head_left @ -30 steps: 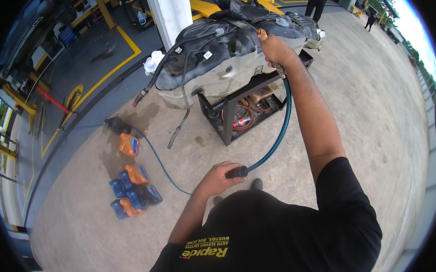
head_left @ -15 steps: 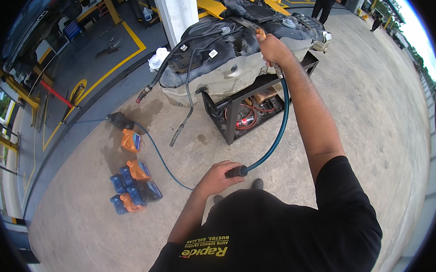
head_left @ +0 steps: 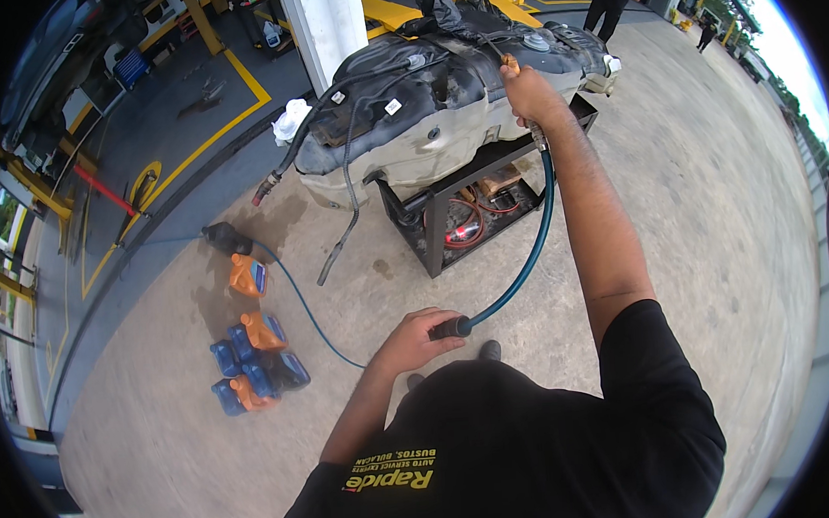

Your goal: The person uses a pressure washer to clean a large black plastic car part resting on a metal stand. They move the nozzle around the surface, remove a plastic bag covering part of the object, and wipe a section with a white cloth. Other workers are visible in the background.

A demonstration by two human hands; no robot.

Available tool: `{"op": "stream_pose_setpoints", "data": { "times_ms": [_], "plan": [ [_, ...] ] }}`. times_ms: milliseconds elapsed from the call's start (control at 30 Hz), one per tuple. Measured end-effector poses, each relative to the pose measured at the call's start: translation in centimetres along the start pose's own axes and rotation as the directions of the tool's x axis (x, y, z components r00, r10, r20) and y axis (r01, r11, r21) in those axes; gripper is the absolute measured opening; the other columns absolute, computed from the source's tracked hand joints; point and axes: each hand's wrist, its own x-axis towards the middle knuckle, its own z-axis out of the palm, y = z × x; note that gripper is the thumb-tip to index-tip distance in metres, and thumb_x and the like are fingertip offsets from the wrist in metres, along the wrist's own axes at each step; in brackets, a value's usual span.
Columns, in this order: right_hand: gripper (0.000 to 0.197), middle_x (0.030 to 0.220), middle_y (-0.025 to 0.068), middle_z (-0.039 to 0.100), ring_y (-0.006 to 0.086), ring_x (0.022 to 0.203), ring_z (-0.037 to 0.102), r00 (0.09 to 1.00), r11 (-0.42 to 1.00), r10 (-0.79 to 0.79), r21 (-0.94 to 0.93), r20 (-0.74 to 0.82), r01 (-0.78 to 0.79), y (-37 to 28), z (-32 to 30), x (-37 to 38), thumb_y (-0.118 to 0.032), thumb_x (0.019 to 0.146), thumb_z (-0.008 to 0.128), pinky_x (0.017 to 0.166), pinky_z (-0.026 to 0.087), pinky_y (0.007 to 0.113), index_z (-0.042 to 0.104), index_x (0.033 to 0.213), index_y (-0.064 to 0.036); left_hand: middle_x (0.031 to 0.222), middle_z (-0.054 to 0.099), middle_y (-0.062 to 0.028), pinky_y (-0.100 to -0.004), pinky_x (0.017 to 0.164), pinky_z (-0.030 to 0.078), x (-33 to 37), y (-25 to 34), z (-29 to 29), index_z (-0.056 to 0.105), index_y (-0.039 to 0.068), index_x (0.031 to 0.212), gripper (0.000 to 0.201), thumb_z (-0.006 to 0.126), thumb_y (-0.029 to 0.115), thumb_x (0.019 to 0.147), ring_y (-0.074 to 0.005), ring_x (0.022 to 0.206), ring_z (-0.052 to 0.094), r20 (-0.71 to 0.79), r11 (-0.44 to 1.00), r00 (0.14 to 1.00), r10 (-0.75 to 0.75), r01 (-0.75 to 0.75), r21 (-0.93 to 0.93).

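A large fuel tank [head_left: 400, 152], black and dusty on top and pale along its side, rests on a dark metal cart [head_left: 437, 234]. My right hand [head_left: 536, 101] is closed around an air blow gun [head_left: 511, 65], holding it over the tank's near right edge. A metal fitting [head_left: 538, 138] below that hand joins it to a teal air hose [head_left: 528, 274]. The hose bows down to a black sleeve [head_left: 452, 328], gripped in my left hand [head_left: 413, 340] close to my body. Black pipes [head_left: 331, 106] hang off the tank's left end.
Several orange and blue jugs [head_left: 264, 331] stand on the concrete at left. A thin blue hose [head_left: 306, 307] crosses the floor there, past a dark container [head_left: 228, 239]. A white post [head_left: 326, 29] rises behind the tank. Another person [head_left: 613, 3] stands at the far right.
My right hand with the blow gun has shifted slightly right along the tank. The tank sits a little further left in view. My left hand keeps its place on the hose.
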Motion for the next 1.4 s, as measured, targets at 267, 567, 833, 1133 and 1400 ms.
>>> {"op": "stream_pose_setpoints", "data": {
  "times_ms": [267,567,833,1133,1400],
  "plan": [
    [0.057,0.092,0.0239,0.075,0.0341,0.072,0.075,0.998,0.996,0.064,-0.064,0.003,-0.063,0.0,-2.2,-1.6,-0.044,0.11,0.038,0.079,0.056,0.048,0.061,0.124,0.0067,0.104,0.072,-0.0117,-0.037,0.088,0.053,0.7,0.7,0.4,0.072,0.005,0.123,0.042,0.083,0.025,0.087,-0.026,0.098,0.068,0.025,1.0,0.999,0.022,-0.022,-0.002],
    [0.062,0.083,0.0245,0.073,0.036,0.07,0.074,0.993,0.996,-0.061,0.075,0.101,0.053,-0.7,-0.3,-1.6,-0.047,0.111,0.039,0.077,0.056,0.048,0.058,0.122,0.0109,0.104,0.072,-0.0119,-0.0376,0.087,0.054,0.4,0.7,0.5,0.072,0.006,0.122,0.042,0.084,0.024,0.086,-0.0269,0.097,0.069,0.026,1.0,1.0,0.011,-0.011,-0.004],
    [0.061,0.087,0.0254,0.074,0.0378,0.073,0.075,0.995,0.997,-0.057,-0.039,0.085,0.06,-1.3,1.0,-1.0,-0.046,0.11,0.04,0.083,0.056,0.048,0.058,0.124,0.0111,0.106,0.072,-0.0117,-0.0374,0.088,0.054,-0.2,0.4,0.4,0.072,0.006,0.123,0.044,0.085,0.024,0.086,-0.0266,0.098,0.069,0.025,1.0,1.0,-0.018,0.018,0.004],
    [0.059,0.085,0.0227,0.073,0.0338,0.067,0.074,0.988,0.998,-0.057,0.023,0.145,0.054,-2.2,1.6,-1.4,-0.045,0.111,0.041,0.074,0.057,0.047,0.057,0.124,0.0107,0.106,0.073,-0.0119,-0.0377,0.089,0.054,-0.6,0.2,0.2,0.072,0.006,0.123,0.044,0.084,0.026,0.086,-0.0269,0.099,0.069,0.023,0.999,0.999,-0.039,0.039,-0.002],
    [0.06,0.079,0.0232,0.069,0.0332,0.065,0.072,0.966,0.986,-0.09,0.157,0.242,0.053,-3.6,0.9,-2.4,-0.044,0.111,0.042,0.068,0.055,0.047,0.061,0.117,0.0123,0.106,0.072,-0.0125,-0.0372,0.09,0.054,-0.6,0.2,0.0,0.072,0.004,0.123,0.046,0.086,0.028,0.085,-0.0269,0.099,0.069,0.004,1.0,1.0,-0.02,0.02,0.01]
  ]
}}
